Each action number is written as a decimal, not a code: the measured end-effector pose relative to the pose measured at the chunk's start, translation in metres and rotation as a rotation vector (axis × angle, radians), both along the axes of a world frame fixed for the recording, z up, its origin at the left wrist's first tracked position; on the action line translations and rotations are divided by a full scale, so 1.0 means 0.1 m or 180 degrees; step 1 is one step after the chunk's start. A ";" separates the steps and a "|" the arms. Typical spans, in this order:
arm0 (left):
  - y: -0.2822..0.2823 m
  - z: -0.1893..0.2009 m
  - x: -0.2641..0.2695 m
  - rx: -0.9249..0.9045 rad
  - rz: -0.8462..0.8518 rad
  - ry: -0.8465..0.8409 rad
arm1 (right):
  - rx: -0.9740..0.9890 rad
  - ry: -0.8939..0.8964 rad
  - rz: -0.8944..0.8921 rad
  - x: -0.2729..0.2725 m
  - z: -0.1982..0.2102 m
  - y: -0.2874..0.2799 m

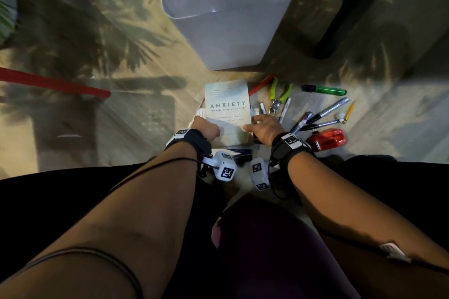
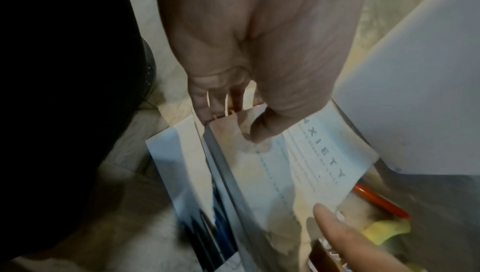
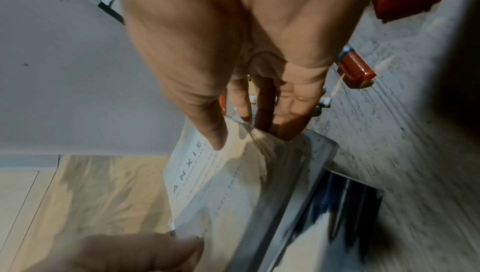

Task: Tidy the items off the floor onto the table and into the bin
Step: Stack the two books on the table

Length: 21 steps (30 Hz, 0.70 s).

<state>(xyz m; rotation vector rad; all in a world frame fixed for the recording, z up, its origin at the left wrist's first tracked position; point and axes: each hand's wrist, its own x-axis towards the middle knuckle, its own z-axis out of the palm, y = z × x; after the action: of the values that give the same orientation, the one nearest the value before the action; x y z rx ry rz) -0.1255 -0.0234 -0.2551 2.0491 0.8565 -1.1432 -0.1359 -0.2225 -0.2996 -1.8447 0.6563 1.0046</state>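
Note:
A pale book titled ANXIETY (image 1: 227, 104) lies on the floor just in front of the white bin (image 1: 228, 19). My left hand (image 1: 206, 128) grips its near left corner, thumb on the cover (image 2: 298, 169) and fingers curled under the edge. My right hand (image 1: 258, 125) grips the near right edge, thumb on top and fingers (image 3: 285, 116) tucked beneath the pages. The book (image 3: 233, 184) rests on a white and dark blue booklet (image 3: 345, 200). Whether the book is lifted off it I cannot tell.
To the right lie green-handled pliers (image 1: 279, 97), a green marker (image 1: 324, 90), several pens (image 1: 323, 114), a red pen (image 2: 379, 200) and a red tape dispenser (image 1: 326, 139). A red stick (image 1: 53, 84) crosses the floor at left. A dark table leg (image 1: 340, 19) stands behind.

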 end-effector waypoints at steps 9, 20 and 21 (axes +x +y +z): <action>-0.14 0.43 0.18 -0.0380 -0.0821 0.0482 | 0.0137 0.0466 -0.0037 0.14 0.22 -0.11; -0.50 2.09 0.55 -0.0635 -0.0941 -0.0034 | 0.0347 0.0357 -0.0005 0.41 1.85 -0.62; -0.52 2.19 0.54 -0.0779 -0.0855 -0.0101 | 0.0330 0.0266 0.0102 0.42 2.14 -0.63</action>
<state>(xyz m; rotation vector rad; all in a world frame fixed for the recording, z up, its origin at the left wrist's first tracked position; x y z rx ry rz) -0.0718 -0.0749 -0.0356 2.0102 0.4090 -1.2845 -0.0936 -0.2854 -0.0858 -1.7354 0.6143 1.1210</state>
